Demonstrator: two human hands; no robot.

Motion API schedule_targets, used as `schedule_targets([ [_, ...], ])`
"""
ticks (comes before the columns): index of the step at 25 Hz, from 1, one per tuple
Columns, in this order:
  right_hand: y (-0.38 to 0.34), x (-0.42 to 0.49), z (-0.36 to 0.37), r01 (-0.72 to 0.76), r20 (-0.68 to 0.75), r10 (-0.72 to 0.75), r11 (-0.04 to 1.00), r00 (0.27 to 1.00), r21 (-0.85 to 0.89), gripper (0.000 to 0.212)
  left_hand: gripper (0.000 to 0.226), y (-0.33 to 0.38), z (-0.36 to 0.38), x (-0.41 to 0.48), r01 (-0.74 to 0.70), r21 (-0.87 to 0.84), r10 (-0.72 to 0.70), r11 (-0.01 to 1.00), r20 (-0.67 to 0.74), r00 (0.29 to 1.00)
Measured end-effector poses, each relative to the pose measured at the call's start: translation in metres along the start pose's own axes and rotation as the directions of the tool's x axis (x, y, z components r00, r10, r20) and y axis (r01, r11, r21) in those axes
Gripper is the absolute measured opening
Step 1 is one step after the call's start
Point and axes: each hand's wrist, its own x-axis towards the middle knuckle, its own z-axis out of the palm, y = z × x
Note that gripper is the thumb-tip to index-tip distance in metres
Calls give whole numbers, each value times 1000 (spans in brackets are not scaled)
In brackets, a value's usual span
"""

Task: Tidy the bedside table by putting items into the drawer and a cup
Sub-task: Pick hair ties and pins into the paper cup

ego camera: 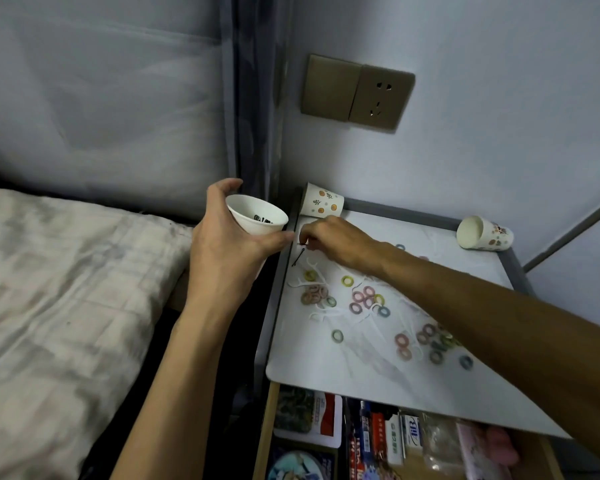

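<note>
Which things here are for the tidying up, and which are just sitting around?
For the job: left hand holding white cup; right hand pinching a hairpin; loose hairpin, hair ties, floss picks on the table; open drawer.
Just there: wall socket, bed.
</note>
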Motion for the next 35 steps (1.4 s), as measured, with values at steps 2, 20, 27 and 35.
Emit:
schedule_targets([
  [2,0,10,2,76,-29,-76,997,997,1,15,87,0,2,1,1,0,-1,1000,0,1000],
  [20,8,12,37,-6,-35,12,984,999,178,5,87,1,15,-2,6,30,-7,1000,28,1000],
  [27,10,0,7,-157,-119,170,981,978,113,10,89,0,21,-2,14,49,-17,999,78,997],
  [35,-38,-44,-119,244,-239,-187,941,953,236,5,94,8,32,-11,-11,108,-12,994,214,977],
])
